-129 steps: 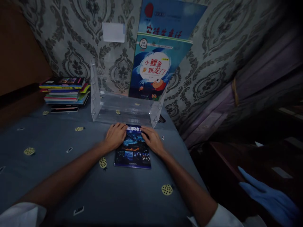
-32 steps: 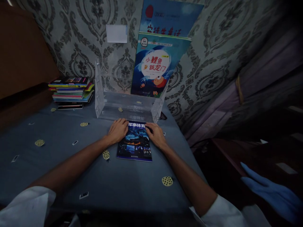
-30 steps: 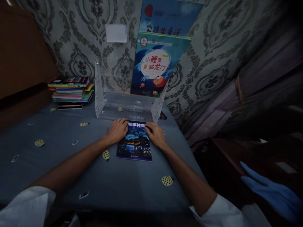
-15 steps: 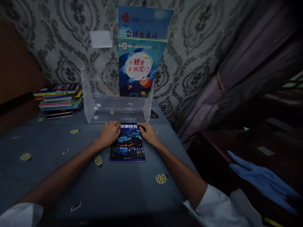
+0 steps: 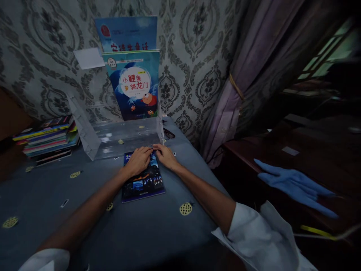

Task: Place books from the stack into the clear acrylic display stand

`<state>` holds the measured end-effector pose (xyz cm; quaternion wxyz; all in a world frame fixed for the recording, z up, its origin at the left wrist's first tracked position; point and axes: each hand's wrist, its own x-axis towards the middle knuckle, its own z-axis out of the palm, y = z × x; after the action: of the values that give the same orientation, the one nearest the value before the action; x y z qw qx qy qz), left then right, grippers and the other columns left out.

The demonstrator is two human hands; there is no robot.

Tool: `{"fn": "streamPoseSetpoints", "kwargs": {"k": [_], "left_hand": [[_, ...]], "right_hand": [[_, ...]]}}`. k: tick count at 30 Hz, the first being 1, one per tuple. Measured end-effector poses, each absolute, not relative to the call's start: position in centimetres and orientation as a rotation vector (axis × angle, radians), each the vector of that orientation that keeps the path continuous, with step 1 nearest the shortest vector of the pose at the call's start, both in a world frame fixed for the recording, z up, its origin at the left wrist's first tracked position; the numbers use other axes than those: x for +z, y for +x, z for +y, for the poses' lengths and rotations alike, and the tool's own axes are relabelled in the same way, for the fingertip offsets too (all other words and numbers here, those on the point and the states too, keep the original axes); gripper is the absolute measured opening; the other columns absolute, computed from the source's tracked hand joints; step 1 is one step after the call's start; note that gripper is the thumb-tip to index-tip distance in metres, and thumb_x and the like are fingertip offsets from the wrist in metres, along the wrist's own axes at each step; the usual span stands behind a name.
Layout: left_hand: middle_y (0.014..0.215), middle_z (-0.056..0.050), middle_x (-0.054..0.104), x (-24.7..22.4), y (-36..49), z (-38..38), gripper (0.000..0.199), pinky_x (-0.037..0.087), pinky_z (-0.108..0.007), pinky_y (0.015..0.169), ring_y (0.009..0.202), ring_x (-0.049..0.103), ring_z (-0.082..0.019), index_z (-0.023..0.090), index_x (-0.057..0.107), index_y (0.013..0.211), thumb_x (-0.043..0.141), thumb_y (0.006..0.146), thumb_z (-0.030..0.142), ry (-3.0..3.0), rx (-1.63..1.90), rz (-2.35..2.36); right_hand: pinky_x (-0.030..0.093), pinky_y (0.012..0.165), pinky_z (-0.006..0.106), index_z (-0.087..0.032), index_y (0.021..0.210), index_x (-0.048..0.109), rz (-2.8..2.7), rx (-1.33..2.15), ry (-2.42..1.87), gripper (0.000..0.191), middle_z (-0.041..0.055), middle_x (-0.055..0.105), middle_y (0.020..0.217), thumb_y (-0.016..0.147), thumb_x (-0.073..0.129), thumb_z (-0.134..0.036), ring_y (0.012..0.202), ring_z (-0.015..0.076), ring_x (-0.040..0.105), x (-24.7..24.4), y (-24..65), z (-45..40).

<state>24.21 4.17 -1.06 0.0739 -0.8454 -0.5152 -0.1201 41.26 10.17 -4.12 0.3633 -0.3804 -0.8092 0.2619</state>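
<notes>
A dark blue magazine point(image 5: 143, 184) lies flat on the cloth-covered table. Across its upper part rests my left hand point(image 5: 138, 161), palm down, fingers stretched toward the top right corner and covering much of the title. My right hand point(image 5: 166, 156) touches that same corner, its fingers bent and meeting the left fingertips. Just behind stands a clear acrylic rack point(image 5: 126, 137). In it, at the right, a blue picture book point(image 5: 135, 84) leans upright in front of another blue book point(image 5: 129, 32).
A stack of books point(image 5: 49, 137) sits on the table point(image 5: 135, 233) at the left. Eyeglasses point(image 5: 169, 133) lie behind the rack's right end. A blue glove point(image 5: 293, 182) is on a dark red surface point(image 5: 242, 150) at the right. A tied curtain point(image 5: 225, 109) hangs beyond.
The view has turned to the right. My left hand has slid from the magazine's left edge over its cover toward the right corner. The magazine looks slightly rotated.
</notes>
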Motion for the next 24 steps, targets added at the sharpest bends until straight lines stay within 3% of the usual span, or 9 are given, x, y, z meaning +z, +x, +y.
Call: {"fn": "streamPoseSetpoints", "kwargs": {"k": [9, 19, 24], "left_hand": [[0.134, -0.010, 0.064, -1.5, 23.8, 4.3, 0.039, 0.047, -0.042, 0.098, 0.120, 0.057, -0.026, 0.017, 0.062, 0.129, 0.043, 0.095, 0.016, -2.573, -0.477, -1.520], [0.132, -0.009, 0.067, -1.4, 23.4, 4.9, 0.040, 0.045, -0.045, 0.108, 0.120, 0.061, -0.025, 0.016, 0.065, 0.128, 0.043, 0.094, 0.017, -2.643, -0.514, -1.465], [0.137, -0.009, 0.064, -0.9, 23.1, 4.1, 0.042, 0.044, -0.045, 0.113, 0.130, 0.057, -0.024, 0.016, 0.065, 0.129, 0.042, 0.094, 0.019, -2.733, -0.461, -1.463]], "right_hand": [[0.049, 0.105, 0.041, -0.020, 0.124, 0.062, -2.046, 0.645, -0.952, 0.043, 0.0063, 0.074, 0.116, 0.087, 0.045, -0.006, 0.112, 0.0202, 0.066, -4.6, 41.0, 10.3], [0.047, 0.105, 0.040, -0.018, 0.129, 0.062, -2.168, 0.547, -0.947, 0.050, 0.0067, 0.072, 0.122, 0.085, 0.043, -0.003, 0.115, 0.0214, 0.063, -4.4, 41.1, 10.3], [0.047, 0.104, 0.039, -0.017, 0.128, 0.063, -2.243, 0.488, -1.001, 0.048, 0.0080, 0.072, 0.120, 0.086, 0.043, -0.003, 0.115, 0.0229, 0.063, -3.9, 41.1, 9.9]]}}
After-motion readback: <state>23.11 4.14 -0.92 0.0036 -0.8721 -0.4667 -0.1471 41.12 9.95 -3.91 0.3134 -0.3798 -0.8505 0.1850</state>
